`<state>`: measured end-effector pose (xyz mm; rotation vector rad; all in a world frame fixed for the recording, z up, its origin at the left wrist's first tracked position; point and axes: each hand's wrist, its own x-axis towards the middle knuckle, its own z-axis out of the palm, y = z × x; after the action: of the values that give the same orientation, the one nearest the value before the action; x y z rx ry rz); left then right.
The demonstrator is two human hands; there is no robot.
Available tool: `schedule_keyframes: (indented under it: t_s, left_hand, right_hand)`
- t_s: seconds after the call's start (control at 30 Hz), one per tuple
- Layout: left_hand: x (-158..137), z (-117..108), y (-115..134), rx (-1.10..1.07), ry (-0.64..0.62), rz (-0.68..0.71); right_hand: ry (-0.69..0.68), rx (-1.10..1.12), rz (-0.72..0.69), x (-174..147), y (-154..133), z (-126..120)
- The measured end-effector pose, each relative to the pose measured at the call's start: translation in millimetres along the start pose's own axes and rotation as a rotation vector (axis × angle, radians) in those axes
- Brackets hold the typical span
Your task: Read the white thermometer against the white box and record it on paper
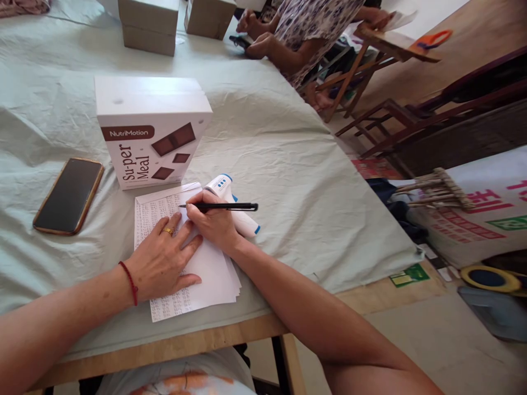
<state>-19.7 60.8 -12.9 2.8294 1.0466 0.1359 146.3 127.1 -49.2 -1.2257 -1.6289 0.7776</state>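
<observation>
A black pen (230, 207) is pinched in my right hand (214, 219), its tip at the upper part of a stack of paper sheets (209, 280). Columns of small handwritten marks cover the left side of the top sheet. My left hand (164, 255) lies flat on the paper with fingers spread, a ring on one finger and a red bracelet at the wrist. Partly behind my right hand lies a white and blue infrared thermometer (245, 222). Just beyond the paper stands a white NutriMotion box (152, 131).
A smartphone (69, 196) with a dark screen lies at the left on the pale tablecloth (280, 148). Two cardboard boxes (148, 27) stand at the back. Across the table a person (304, 38) holds a phone (241, 41). A wooden stool (370, 49) stands beyond the table's right edge.
</observation>
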Motion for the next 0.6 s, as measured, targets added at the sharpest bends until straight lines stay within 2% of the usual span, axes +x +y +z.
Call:
schedule_keyframes:
  t_s: [0.6]
  left_hand:
    - [1.0, -1.1, 1.0, 0.048, -0.013, 0.014]
  right_hand:
    - [0.024, 0.016, -0.003, 2.7, 1.7, -0.4]
